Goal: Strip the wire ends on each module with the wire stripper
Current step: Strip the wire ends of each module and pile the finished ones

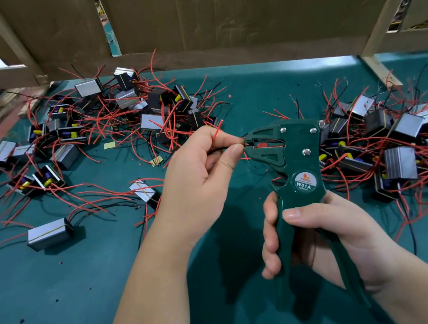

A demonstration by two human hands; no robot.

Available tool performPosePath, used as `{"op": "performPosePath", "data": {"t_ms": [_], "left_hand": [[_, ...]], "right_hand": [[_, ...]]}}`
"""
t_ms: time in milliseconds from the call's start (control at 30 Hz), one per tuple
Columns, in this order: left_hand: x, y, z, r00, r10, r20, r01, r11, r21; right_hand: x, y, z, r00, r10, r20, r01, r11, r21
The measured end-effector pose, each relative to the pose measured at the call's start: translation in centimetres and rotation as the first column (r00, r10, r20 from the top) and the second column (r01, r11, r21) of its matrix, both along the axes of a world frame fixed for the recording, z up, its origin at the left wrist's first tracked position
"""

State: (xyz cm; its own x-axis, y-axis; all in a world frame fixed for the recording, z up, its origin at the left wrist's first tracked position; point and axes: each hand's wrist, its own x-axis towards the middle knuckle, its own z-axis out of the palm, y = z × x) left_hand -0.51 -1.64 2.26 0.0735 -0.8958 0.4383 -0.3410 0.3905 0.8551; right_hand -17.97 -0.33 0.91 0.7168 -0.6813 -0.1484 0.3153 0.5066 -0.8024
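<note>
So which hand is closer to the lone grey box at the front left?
Left. The left hand is right of the grey box; the right hand is farther right.

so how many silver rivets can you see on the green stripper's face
3 on the wire stripper: upper-left rivet, upper-right rivet, and lower rivet above the round label. The far side is hidden, so more may exist.
</note>
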Motion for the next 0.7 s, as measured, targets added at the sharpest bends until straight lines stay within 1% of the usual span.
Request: {"op": "performPosePath", "data": {"t_ms": [400, 467, 533, 567, 633, 667, 700], "left_hand": [[0.1, 0.0, -0.1, 0.999, -0.042, 0.021, 0.041, 0.997, 0.058], [0.1, 0.0, -0.4, 0.998, -0.060, -0.028, 0.063, 0.993, 0.095], [0.1, -0.1, -0.9, 0.998, -0.035, -0.046, 0.041, 0.987, 0.153], [0.0, -0.2, -1.1, 0.999, -0.026, -0.032, 0.032, 0.983, 0.179], [-0.4, -0.2, -1.4, 0.998, -0.007, 0.060, -0.006, 0.978, 0.210], [-0.8, -0.3, -1.5, 0.995, 0.008, 0.101, -0.030, 0.975, 0.220], [-1.2, -0.4, -1.6, 0.994, 0.028, 0.101, -0.050, 0.974, 0.222]], "right_hand": [[0.0, 0.0, 0.3, 1.000, 0.006, 0.000, -0.006, 0.999, 0.054], [0.3, 0.2, 0.4, 0.999, -0.046, -0.017, 0.047, 0.996, 0.072], [0.7, 0.4, 0.5, 0.987, -0.141, -0.076, 0.147, 0.986, 0.081], [0.9, 0.3, 0.4, 0.974, -0.193, -0.119, 0.204, 0.975, 0.089], [1.1, 0.1, 0.3, 0.950, -0.260, -0.174, 0.280, 0.954, 0.104], [1.1, -0.1, 0.3, 0.948, -0.273, -0.161, 0.292, 0.951, 0.106], [1.1, -0.3, 0.2, 0.953, -0.279, -0.120, 0.292, 0.950, 0.107]]}}
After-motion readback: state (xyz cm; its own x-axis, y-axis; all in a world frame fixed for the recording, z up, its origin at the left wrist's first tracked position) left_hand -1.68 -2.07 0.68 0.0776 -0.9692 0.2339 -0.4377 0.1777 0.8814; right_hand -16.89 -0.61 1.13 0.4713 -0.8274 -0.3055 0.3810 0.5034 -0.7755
